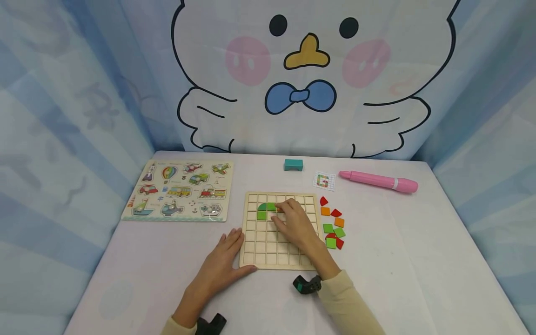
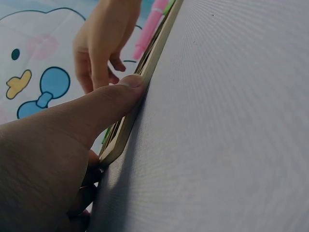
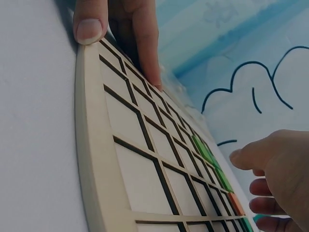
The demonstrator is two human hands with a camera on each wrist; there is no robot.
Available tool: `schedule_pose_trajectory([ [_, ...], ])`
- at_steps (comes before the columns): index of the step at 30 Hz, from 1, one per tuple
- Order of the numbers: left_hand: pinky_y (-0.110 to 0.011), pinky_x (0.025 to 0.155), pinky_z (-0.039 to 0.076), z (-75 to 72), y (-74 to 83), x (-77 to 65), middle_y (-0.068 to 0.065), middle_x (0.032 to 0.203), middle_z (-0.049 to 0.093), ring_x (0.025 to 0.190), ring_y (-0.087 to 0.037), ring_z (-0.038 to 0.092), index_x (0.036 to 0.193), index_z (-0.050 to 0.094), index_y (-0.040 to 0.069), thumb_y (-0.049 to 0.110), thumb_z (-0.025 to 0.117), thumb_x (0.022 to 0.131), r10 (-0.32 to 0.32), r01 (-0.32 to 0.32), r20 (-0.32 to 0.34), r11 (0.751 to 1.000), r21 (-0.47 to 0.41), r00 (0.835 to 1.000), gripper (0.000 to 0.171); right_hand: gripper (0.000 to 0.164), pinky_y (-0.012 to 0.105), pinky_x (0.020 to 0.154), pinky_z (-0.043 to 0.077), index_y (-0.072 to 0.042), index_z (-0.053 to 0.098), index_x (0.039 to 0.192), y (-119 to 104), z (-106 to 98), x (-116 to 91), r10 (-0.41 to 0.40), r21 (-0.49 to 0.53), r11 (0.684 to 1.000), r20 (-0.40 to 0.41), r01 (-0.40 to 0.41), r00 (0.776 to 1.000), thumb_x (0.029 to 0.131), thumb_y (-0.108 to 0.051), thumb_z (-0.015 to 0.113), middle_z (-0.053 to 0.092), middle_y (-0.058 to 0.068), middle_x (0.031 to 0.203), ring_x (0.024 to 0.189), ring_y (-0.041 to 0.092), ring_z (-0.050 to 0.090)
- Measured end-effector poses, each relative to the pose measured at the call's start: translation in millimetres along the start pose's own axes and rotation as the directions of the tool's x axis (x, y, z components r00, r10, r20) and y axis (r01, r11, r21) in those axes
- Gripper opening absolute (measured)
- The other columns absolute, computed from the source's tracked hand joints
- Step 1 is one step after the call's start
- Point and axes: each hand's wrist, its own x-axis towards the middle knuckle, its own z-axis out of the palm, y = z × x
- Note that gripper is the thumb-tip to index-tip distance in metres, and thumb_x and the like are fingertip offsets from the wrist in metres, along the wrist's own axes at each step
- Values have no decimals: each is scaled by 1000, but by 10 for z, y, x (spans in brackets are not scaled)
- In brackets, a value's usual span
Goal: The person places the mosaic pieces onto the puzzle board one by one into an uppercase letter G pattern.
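A wooden grid board (image 1: 259,253) lies flat on the table. Toward its upper left sit several coloured tiles: a dark green rounded tile (image 1: 262,206), green square tiles (image 1: 271,207) and an orange tile (image 3: 235,203). My left hand (image 1: 222,263) braces the board's near left corner, thumb on the front edge and fingers extended along the left side. Over the board, beside the orange tile, hovers my right hand (image 1: 297,225). Its thumb stands apart from the loosely bent fingers in the right wrist view, and nothing shows between them.
Loose red, orange and green tiles (image 1: 328,228) lie right of the board. A small pattern card (image 1: 324,181), a pink pen-shaped object (image 1: 378,180) and a teal block (image 1: 293,164) are farther back. To the left rests a vehicle picture puzzle (image 1: 177,188).
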Motion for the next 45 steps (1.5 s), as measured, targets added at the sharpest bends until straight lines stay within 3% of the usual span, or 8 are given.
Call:
schedule_pose_trajectory([
  [13,-46,126,29,16,-11,-2,-13,158,43,149,-29,38,147,48,0,59,76,81,4,-4,-6,1000,4,1000,93,38,41,107,53,-8,64,127,155,-166,-22,95,19,995,54,-96,994,94,-24,71,60,8,123,116,24,57],
  [19,-46,126,28,18,-13,-4,-13,159,41,150,-28,36,148,47,0,58,76,81,-9,9,14,1000,4,1000,93,40,45,109,51,-7,62,130,267,-246,-19,123,48,991,67,-126,990,94,-24,69,58,10,128,121,27,54],
  [34,-45,126,29,17,-15,-5,-13,158,43,149,-29,38,147,48,0,59,76,80,5,-5,-2,1000,18,1000,93,41,48,96,53,-3,58,133,561,-467,-56,207,72,975,36,-209,978,95,-18,63,55,15,128,113,31,54],
  [45,-46,125,30,17,-12,-10,-14,157,43,148,-30,38,146,48,-1,58,76,80,14,-14,-14,1000,14,1000,93,44,55,114,45,-3,57,135,803,-586,-85,305,45,950,56,-308,951,94,-18,61,52,18,135,125,35,48],
])
